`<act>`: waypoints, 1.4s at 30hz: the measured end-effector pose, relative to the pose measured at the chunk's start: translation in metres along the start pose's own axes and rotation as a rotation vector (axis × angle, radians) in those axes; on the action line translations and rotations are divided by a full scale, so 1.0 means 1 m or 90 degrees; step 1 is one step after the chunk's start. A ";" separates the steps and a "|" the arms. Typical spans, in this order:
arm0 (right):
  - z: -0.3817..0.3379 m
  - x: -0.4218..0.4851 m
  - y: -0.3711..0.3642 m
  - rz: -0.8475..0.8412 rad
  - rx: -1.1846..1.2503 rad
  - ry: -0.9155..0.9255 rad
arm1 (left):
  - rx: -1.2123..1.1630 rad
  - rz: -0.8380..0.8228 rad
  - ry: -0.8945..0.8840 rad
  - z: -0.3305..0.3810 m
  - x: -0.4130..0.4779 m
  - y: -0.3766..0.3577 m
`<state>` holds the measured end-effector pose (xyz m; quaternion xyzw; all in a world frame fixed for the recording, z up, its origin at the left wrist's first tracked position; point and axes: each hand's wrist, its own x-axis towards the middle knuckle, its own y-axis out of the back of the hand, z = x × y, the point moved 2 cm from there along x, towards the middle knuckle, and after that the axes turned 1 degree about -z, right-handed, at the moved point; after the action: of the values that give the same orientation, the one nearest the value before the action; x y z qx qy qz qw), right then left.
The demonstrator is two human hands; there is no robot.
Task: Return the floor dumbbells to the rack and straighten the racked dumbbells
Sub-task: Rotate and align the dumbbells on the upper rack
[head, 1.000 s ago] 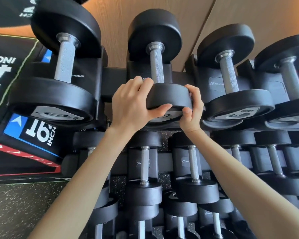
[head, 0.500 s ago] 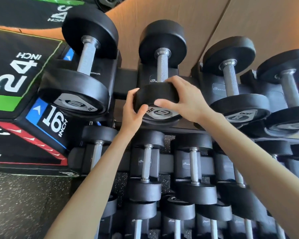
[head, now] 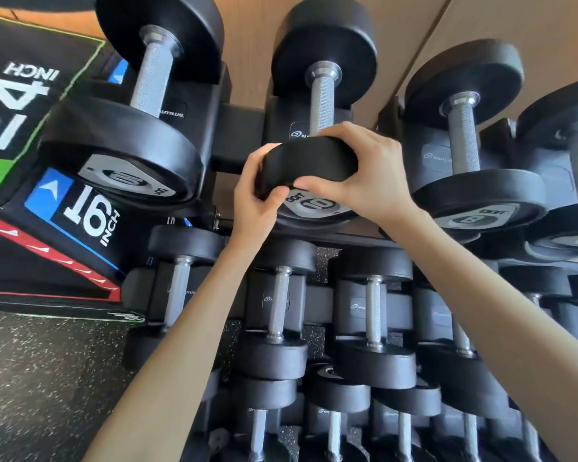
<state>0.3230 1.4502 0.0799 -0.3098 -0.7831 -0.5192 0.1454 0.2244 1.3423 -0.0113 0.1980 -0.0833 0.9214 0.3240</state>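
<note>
Both your hands are on the near head of the middle dumbbell on the top tier of the rack. Your left hand grips the head's left edge, with the fingers curled over the rubber rim and the thumb pressed on the front edge, just beside the silver end plate. Your right hand grasps the same head from the right and above. Its fingers lie over the top of the rubber, and its thumb hooks onto the lower rim next to the plate marked 10.

The dumbbell lies in its saddle, second from the left on that tier. Its knurled handle runs away from you and its far head points toward the wooden wall.

Just to its left a bigger dumbbell rests in the end saddle, angled, with its end plate turned askew. To the right sits a dumbbell marked 8, near your right wrist but apart from it.

Under your forearms the lower tiers hold more dumbbells in a row, handles pointing the same way. Left of the rack stands a black padded box printed with 24 INCH and 16 INCH, on the speckled floor.
</note>
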 end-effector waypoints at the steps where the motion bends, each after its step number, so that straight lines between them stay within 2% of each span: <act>1: 0.001 -0.001 0.001 0.012 0.010 0.000 | 0.001 0.001 -0.011 0.002 0.002 0.000; 10: 0.020 -0.019 0.001 0.087 0.102 -0.014 | 0.138 -0.134 -0.054 0.027 0.016 0.005; 14: 0.040 -0.041 -0.017 0.193 0.236 -0.072 | 0.354 -0.193 -0.102 0.047 0.024 0.000; 17: 0.050 -0.050 -0.032 0.262 0.301 -0.141 | 0.533 -0.160 -0.216 0.061 0.029 -0.015; 19: 0.053 -0.052 -0.034 0.276 0.307 -0.163 | 0.576 -0.163 -0.259 0.065 0.031 -0.021; 20: 0.051 -0.051 -0.034 0.266 0.298 -0.159 | 0.562 -0.176 -0.255 0.064 0.031 -0.019; 22: 0.046 -0.049 -0.032 0.224 0.267 -0.142 | 0.439 -0.194 -0.189 0.056 0.029 -0.009; 25: 0.038 -0.048 -0.022 0.111 0.217 -0.119 | 0.235 -0.146 -0.088 0.039 0.017 0.010; 28: 0.031 -0.045 -0.002 -0.059 0.177 -0.156 | 0.149 -0.136 -0.024 0.028 0.013 0.019; 31: 0.017 -0.032 0.011 -0.129 0.123 -0.178 | 0.094 -0.129 0.001 0.017 0.011 0.020; 33: 0.003 -0.021 0.007 -0.105 0.082 -0.131 | 0.043 -0.096 0.032 0.006 0.005 0.016; 37: -0.005 -0.015 -0.006 0.056 0.058 -0.057 | -0.024 -0.044 0.046 -0.006 -0.002 0.009; 42: 0.006 -0.021 -0.004 0.095 0.115 -0.076 | 0.029 -0.054 -0.015 -0.005 0.010 0.002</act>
<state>0.3371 1.4475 0.0626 -0.3832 -0.8085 -0.4153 0.1644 0.2142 1.3479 -0.0112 0.2196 -0.0575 0.9059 0.3574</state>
